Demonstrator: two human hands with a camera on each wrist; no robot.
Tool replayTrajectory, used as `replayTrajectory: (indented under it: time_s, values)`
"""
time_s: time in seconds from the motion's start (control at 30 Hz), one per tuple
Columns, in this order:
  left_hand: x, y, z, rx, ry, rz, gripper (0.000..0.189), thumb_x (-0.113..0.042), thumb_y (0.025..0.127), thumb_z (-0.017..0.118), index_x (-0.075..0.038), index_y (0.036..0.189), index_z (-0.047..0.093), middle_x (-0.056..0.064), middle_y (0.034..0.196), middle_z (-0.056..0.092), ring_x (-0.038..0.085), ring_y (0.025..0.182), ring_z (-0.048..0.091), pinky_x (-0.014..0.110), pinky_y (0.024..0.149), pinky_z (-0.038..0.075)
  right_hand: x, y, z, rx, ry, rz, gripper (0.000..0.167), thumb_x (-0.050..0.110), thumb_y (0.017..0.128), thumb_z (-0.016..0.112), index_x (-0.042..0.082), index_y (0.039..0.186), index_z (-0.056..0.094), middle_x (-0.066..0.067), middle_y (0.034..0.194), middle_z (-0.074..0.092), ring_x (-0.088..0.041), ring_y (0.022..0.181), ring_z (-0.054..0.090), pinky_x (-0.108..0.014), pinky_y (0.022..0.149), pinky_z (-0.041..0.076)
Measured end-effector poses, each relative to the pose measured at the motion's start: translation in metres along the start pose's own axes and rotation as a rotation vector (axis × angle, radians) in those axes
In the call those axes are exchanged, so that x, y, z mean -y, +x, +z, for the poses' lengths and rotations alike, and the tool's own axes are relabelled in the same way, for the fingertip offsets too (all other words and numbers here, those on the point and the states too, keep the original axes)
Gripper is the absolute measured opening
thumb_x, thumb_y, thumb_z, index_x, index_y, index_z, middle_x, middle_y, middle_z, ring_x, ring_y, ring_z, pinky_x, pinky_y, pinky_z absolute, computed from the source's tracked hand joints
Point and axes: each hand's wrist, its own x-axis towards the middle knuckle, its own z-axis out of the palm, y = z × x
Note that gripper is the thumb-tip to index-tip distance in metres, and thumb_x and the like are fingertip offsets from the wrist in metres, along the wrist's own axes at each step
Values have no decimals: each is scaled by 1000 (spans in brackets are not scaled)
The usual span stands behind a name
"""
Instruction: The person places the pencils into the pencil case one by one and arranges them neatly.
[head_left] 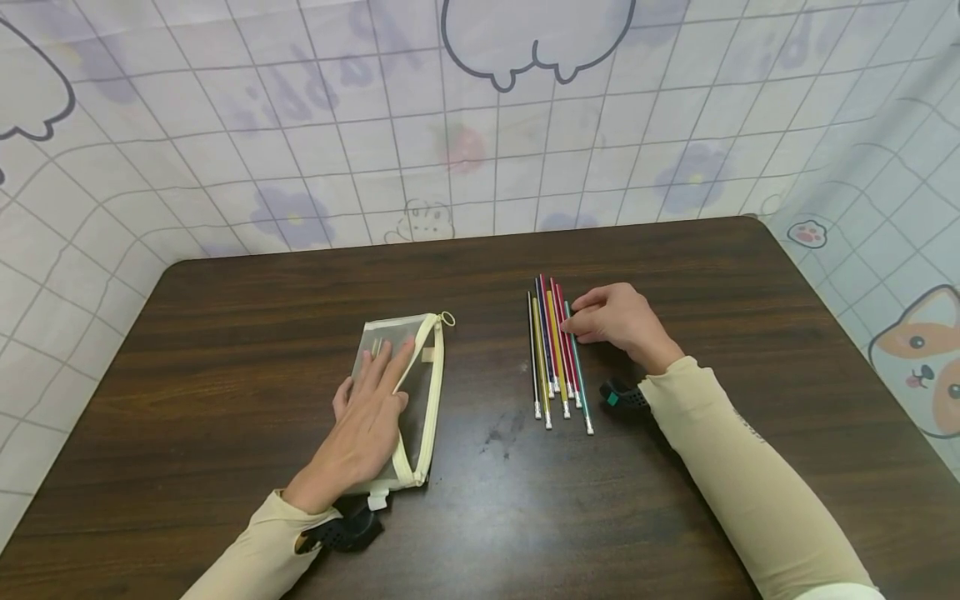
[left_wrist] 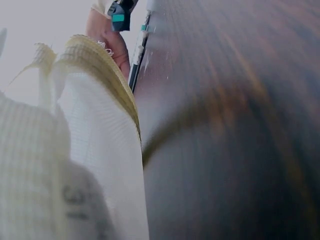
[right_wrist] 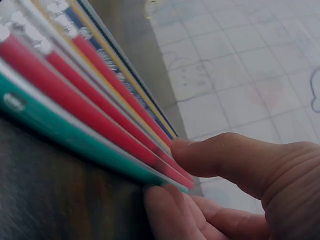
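Note:
A pale mesh zip pouch with cream edging lies left of centre on the table, its zip side parted. My left hand rests on it with the fingers extended. In the left wrist view the pouch's mesh wall fills the left side. Several pencils lie side by side to the right, eraser ends towards me. My right hand is at their right edge. In the right wrist view the thumb lies over red pencils and the fingertips meet the green pencil, pinching the far ends.
The dark wood table ends at a patterned cloth backdrop. A pull ring sits at the pouch's far corner. Black wrist devices are strapped at both sleeves.

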Motion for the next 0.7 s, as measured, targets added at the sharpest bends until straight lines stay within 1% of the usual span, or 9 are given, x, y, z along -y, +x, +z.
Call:
replayTrajectory:
  time_s: [0.1,0.3,0.47,0.7]
  values:
    - [0,0,0,0,0,1,64,-18,107,31,-33,167,16,14,176,12,43,163,2,71,120,5,1,-2,3,-25,-85,-3,59,29,85,84,2,133,63,-17,121,76,-16,86,78,-41,96,59]
    - [0,0,0,-1,-1,3,64,-18,107,31,-34,167,16,14,176,12,42,164,2,71,120,4,7,-5,7,-55,-179,0,55,29,84,85,4,130,64,-12,116,78,-17,88,78,-46,101,54]
    - [-1,0,0,1,-1,1,64,-18,107,31,-33,167,16,14,176,11,42,164,2,71,119,4,7,-6,8,-49,-183,6,55,29,86,84,4,131,64,-13,116,79,-19,90,79,-49,105,53]
    - [-1,0,0,0,-1,0,64,-19,107,31,-33,167,16,14,176,11,42,164,2,71,120,4,8,-6,8,-44,-147,7,53,25,87,82,2,131,63,-15,115,79,-19,88,79,-49,103,54]
